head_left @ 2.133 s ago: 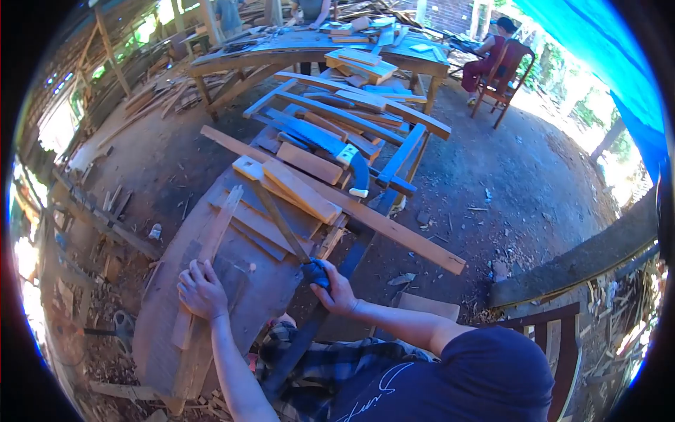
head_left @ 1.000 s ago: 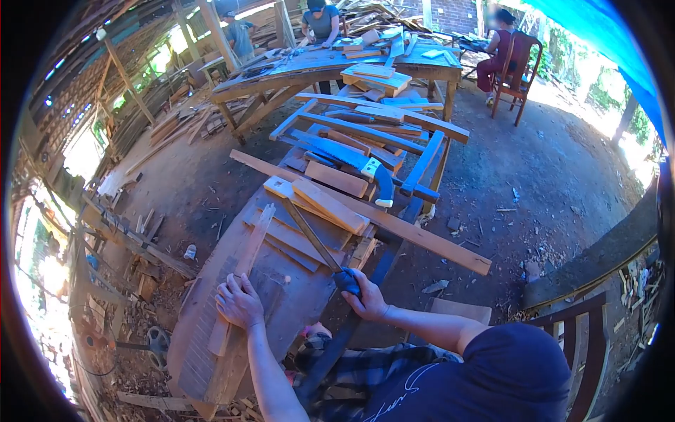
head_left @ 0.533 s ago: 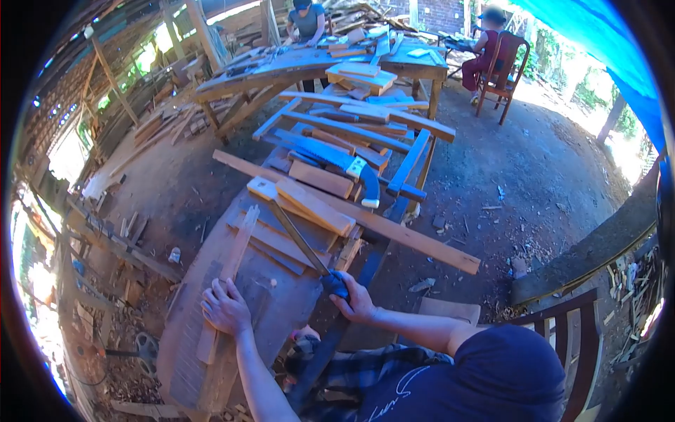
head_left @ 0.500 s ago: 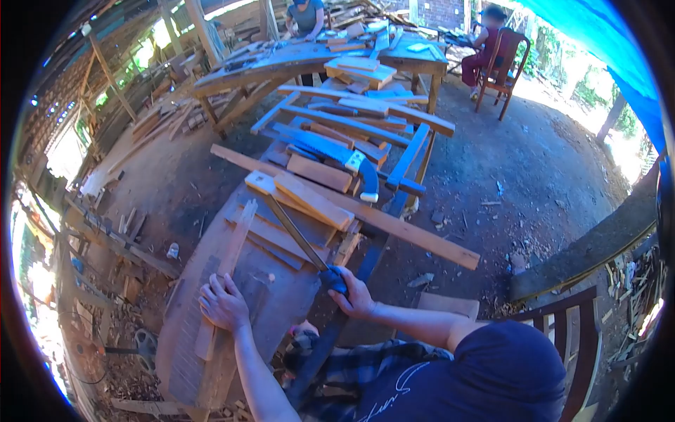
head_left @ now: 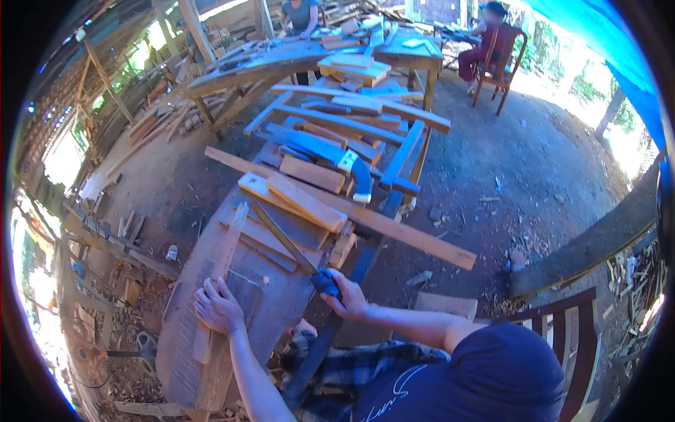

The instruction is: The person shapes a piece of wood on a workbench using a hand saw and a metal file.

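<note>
My left hand [head_left: 219,307] rests over a narrow wooden strip [head_left: 229,243], its fingers curled across the wood and holding it on the worktop. The strip lies lengthwise on the worn bench top [head_left: 271,313], pointing away from me. In my right hand [head_left: 348,299] is a long-bladed tool [head_left: 285,239] with a dark handle, my fingers wrapped round the grip. Its narrow metal blade slants forward and left, to the right of the strip and over short boards. Several cut boards [head_left: 309,204] are stacked just beyond the blade tip.
A handsaw [head_left: 347,160] with a curved dark handle lies on the wood pile. One long plank [head_left: 422,239] sticks out past the bench's right side. Farther back is a second table [head_left: 232,79] with wood pieces. One person [head_left: 304,17] stands there; another sits in a chair [head_left: 503,70].
The blade has drawn back slightly toward me and to the left. My left hand stays on the strip. The whole view has shifted a little.
</note>
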`<act>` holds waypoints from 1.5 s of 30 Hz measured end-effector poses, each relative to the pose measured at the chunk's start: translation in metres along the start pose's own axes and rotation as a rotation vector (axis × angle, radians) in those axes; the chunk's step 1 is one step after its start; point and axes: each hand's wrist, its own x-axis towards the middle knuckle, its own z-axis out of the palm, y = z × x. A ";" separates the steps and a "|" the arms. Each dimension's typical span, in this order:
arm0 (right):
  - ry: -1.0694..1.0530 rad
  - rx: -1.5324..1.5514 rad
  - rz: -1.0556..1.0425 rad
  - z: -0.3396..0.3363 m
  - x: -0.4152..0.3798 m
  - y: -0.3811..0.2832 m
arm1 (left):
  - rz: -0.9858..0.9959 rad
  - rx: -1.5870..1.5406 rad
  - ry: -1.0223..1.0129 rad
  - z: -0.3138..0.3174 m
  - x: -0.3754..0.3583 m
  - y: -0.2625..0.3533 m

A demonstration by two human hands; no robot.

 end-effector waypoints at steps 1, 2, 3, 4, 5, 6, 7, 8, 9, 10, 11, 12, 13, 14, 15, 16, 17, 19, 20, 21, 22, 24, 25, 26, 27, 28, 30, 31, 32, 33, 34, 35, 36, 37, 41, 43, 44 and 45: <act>-0.007 0.007 0.040 0.001 -0.002 -0.002 | -0.002 0.001 -0.005 -0.001 0.000 -0.001; -0.011 0.012 0.084 0.000 -0.001 0.000 | -0.001 -0.001 -0.012 0.001 0.000 0.001; -0.005 0.012 0.075 0.000 -0.001 0.000 | -0.019 0.002 -0.050 -0.003 0.001 0.002; -0.005 0.006 0.064 -0.001 0.002 0.001 | -0.026 -0.004 -0.042 -0.001 0.003 0.005; 0.001 0.015 0.054 -0.001 0.004 0.003 | -0.034 0.008 -0.035 0.000 0.004 0.006; 0.005 0.030 0.059 0.000 0.001 -0.001 | -0.033 0.026 -0.041 -0.002 0.002 0.004; 0.003 0.036 0.074 0.001 -0.001 -0.002 | -0.025 0.034 -0.053 -0.002 -0.001 0.001; -0.017 0.038 0.079 -0.001 0.001 0.000 | -0.031 0.029 -0.059 0.000 0.000 0.002; -0.034 0.039 0.092 -0.002 0.002 -0.001 | -0.031 0.024 -0.071 0.000 0.001 0.002; -0.030 0.044 0.119 -0.002 0.000 0.001 | -0.012 0.029 -0.091 0.000 0.000 0.002; -0.025 0.018 0.105 0.000 -0.001 0.003 | -0.004 0.028 -0.091 0.000 0.000 0.000; -0.024 -0.011 0.077 0.000 0.000 0.005 | -0.007 0.025 -0.080 0.000 0.000 0.000; -0.010 -0.017 0.049 0.000 0.001 0.004 | -0.008 0.030 -0.085 -0.002 0.000 0.000; -0.017 -0.015 0.047 0.000 0.003 0.003 | 0.010 0.053 -0.084 -0.004 0.000 0.000; -0.013 -0.007 0.054 -0.001 0.004 0.001 | 0.027 0.076 -0.083 -0.006 0.001 0.001; -0.008 0.004 0.065 -0.001 0.002 -0.001 | 0.024 0.083 -0.086 -0.007 0.001 0.003; -0.018 0.011 0.066 -0.001 0.000 -0.001 | 0.017 0.073 -0.117 -0.009 0.002 0.004; -0.015 0.024 0.069 0.000 0.004 0.000 | -0.010 0.075 -0.141 -0.010 0.004 0.003; -0.030 0.030 0.056 -0.001 0.007 0.000 | -0.014 0.064 -0.134 -0.007 0.004 0.003; -0.035 0.025 0.080 -0.003 0.006 -0.004 | -0.011 0.054 -0.137 -0.007 0.002 0.002; -0.038 0.019 0.107 -0.003 0.005 -0.007 | -0.019 0.063 -0.142 -0.007 -0.001 0.000; -0.023 0.006 0.072 0.000 0.005 -0.002 | 0.010 0.066 -0.108 -0.006 0.001 0.001; -0.013 -0.006 0.061 0.000 0.004 -0.001 | 0.003 0.068 -0.102 -0.005 0.001 0.001; -0.001 -0.017 0.051 0.001 0.003 0.001 | -0.004 0.065 -0.117 -0.004 0.001 0.001; -0.002 -0.014 0.046 0.001 0.004 0.001 | -0.008 0.063 -0.133 -0.005 0.001 0.001; -0.005 -0.015 0.048 0.001 0.004 0.001 | -0.011 0.064 -0.130 -0.005 0.001 0.000; -0.005 -0.019 0.051 0.001 0.003 0.001 | -0.009 0.074 -0.149 -0.006 0.001 0.001; 0.001 -0.018 0.046 0.001 0.003 0.000 | -0.008 0.072 -0.148 -0.006 0.002 0.001; 0.007 -0.017 0.040 0.001 0.003 0.000 | -0.006 0.069 -0.141 -0.007 0.001 0.001; 0.006 -0.018 0.040 0.001 0.002 -0.001 | -0.003 0.066 -0.133 -0.007 0.001 0.001; 0.001 -0.025 0.053 0.001 0.002 0.000 | -0.005 0.066 -0.133 -0.007 0.001 0.001; -0.004 -0.032 0.066 0.002 0.002 0.000 | -0.001 0.064 -0.118 -0.006 0.001 0.001; -0.006 -0.031 0.063 0.002 0.003 0.000 | 0.002 0.063 -0.102 -0.006 0.001 0.001; 0.010 -0.037 0.043 0.002 0.003 0.000 | 0.000 0.066 -0.099 -0.006 0.002 0.001; 0.040 -0.044 -0.003 0.002 0.004 -0.002 | 0.010 0.062 -0.058 -0.008 0.001 0.003; 0.029 -0.020 0.012 0.002 0.005 -0.004 | 0.009 0.082 -0.039 -0.008 0.002 0.004; 0.029 -0.016 0.041 0.002 0.004 -0.004 | -0.011 0.106 -0.037 -0.008 0.002 0.003; 0.032 -0.021 0.062 0.003 0.002 -0.002 | -0.004 0.069 -0.030 -0.007 0.002 0.002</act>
